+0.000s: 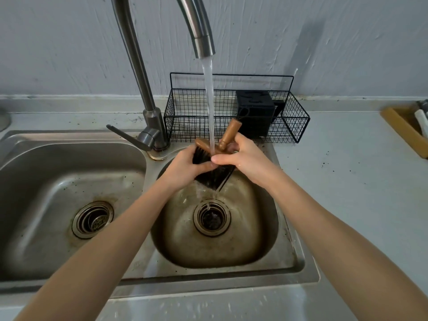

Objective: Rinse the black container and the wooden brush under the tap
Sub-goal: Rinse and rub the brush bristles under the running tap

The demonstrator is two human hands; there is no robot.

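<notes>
Holding, head view: one wooden brush (214, 156), gripped in both my hands over the small right-hand basin (254, 228) of a steel double sink.

Item, left hand (185, 169): fingers curled round the left side of the black bristles, thumb lying across their front.

Item, right hand (243, 159): fingers wrapped about the brush where handle meets head; thumb stretched leftward along the head's lower edge, its tip just beside my left thumb.

Item, brush: wooden head level between the two hands, handle angled up and away to the right past my right fingers, bristles fanning down toward me below both thumbs.

Item, tap (201, 40): running; the stream (209, 100) lands on the wooden head between my hands, and water falls from the bristle tips toward the drain (212, 218).

Item, black container (256, 112): upright inside the black wire basket (185, 117) on the counter behind the basin, well apart from both hands, touched by neither.

Item, large basin (58, 181): to the left, own strainer.

Item, wooden tray (403, 126): far right counter edge, contents unclear.
</notes>
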